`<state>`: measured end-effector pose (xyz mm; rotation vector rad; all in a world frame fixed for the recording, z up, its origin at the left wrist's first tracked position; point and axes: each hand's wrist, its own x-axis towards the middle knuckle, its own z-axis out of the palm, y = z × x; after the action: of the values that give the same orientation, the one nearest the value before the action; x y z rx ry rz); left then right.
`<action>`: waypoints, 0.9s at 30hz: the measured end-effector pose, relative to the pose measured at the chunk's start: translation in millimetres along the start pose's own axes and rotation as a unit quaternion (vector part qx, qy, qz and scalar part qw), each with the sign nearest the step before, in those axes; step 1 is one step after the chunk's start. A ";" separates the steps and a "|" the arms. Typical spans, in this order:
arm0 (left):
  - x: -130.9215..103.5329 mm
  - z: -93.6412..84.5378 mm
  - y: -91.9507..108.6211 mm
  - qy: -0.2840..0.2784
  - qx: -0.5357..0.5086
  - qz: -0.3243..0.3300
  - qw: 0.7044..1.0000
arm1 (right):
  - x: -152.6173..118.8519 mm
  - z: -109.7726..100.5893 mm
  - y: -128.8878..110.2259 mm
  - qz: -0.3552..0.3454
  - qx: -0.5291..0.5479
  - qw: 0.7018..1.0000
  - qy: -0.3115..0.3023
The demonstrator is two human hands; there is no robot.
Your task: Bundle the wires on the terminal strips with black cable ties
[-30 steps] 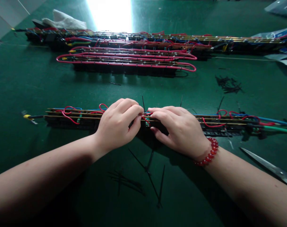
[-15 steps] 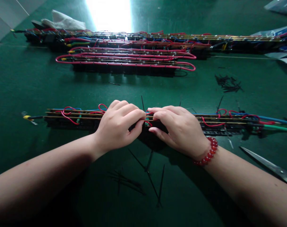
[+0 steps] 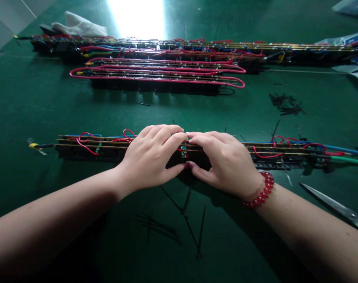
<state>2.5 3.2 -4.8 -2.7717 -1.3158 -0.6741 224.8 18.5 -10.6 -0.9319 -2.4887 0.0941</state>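
Note:
A long black strip of modules with brass bars, a wired power-strip inside by its look, lies across the green table. Red, blue and green wires run along it. My left hand wraps its middle, fingers over the far side and thumb on the near side. Close beside it, my right hand grips the same strip likewise, a red bead bracelet at its wrist. The thumbs almost meet on the near face. Between the hands shows a small green circuit board. My fingertips on the far side are hidden.
Black cable ties lie on the table in front of me. Scissors lie at the right. Farther back are more wired strips, a pile of black tie offcuts and a white cloth.
My left hand has moved slightly right and opened from a thumb-and-finger pinch into a wider hold across the strip. My right hand stays around the strip, its thumb slightly lower.

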 end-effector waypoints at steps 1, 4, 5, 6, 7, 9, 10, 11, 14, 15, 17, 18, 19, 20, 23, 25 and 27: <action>0.2 -0.1 0.2 -0.004 0.000 -0.009 1.000 | 0.1 -0.3 -0.4 0.003 0.002 1.000 -0.002; 1.3 -0.9 0.8 -0.013 0.011 -0.027 1.000 | 0.7 -0.7 -1.3 0.005 -0.005 1.000 -0.007; 1.6 -1.2 1.1 -0.017 0.013 -0.030 0.999 | 0.9 -0.6 -1.4 0.003 -0.009 1.000 -0.008; 1.9 -1.5 1.6 -0.020 0.014 -0.034 0.999 | 1.0 -0.6 -1.5 0.003 -0.012 1.000 -0.009; 2.0 -1.6 2.1 -0.021 0.015 -0.040 0.999 | 1.0 -0.4 -1.5 0.003 -0.014 1.000 -0.012; 1.7 -1.7 3.4 -0.017 0.020 -0.054 0.998 | 0.9 -0.3 -1.7 0.006 -0.012 1.000 -0.013; 1.4 -1.5 4.0 -0.013 0.026 -0.062 0.998 | 0.7 -0.2 -1.9 0.009 -0.011 1.000 -0.012; 1.0 -1.3 4.6 -0.008 0.033 -0.069 0.997 | 0.5 -0.1 -2.1 0.012 -0.011 1.000 -0.010; 0.3 -0.4 5.1 -0.013 0.048 -0.082 0.995 | 0.1 0.0 -2.6 0.018 -0.008 1.000 -0.007; 0.5 -0.1 4.9 -0.021 0.049 -0.083 0.995 | 0.1 0.1 -2.6 0.018 -0.007 1.000 -0.007; 1.4 0.4 4.4 -0.034 0.044 -0.083 0.995 | 0.4 0.3 -2.6 0.015 -0.005 1.000 -0.006; 2.1 0.5 4.1 -0.038 0.038 -0.082 0.995 | 0.6 0.4 -2.5 0.013 -0.006 1.000 -0.005; 2.9 0.5 4.0 -0.041 0.032 -0.081 0.995 | 0.8 0.4 -2.4 0.012 -0.009 1.000 -0.006; 3.9 0.4 4.0 -0.047 0.025 -0.082 0.995 | 1.0 0.4 -2.3 0.011 -0.011 1.000 -0.007; 6.9 -0.7 4.5 -0.069 0.009 -0.097 0.993 | 1.8 0.1 -2.1 0.005 -0.014 1.000 -0.008; 8.8 -1.8 5.0 -0.081 0.004 -0.104 0.991 | 2.2 -0.1 -2.2 0.004 -0.015 1.000 -0.010; 10.2 -2.9 5.4 -0.089 0.000 -0.106 0.990 | 2.5 -0.2 -2.5 0.006 -0.015 1.000 -0.013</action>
<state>11.1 6.8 2.6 -2.7720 -1.6614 -0.4373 221.7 18.2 -8.9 -0.9634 -2.5154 0.0721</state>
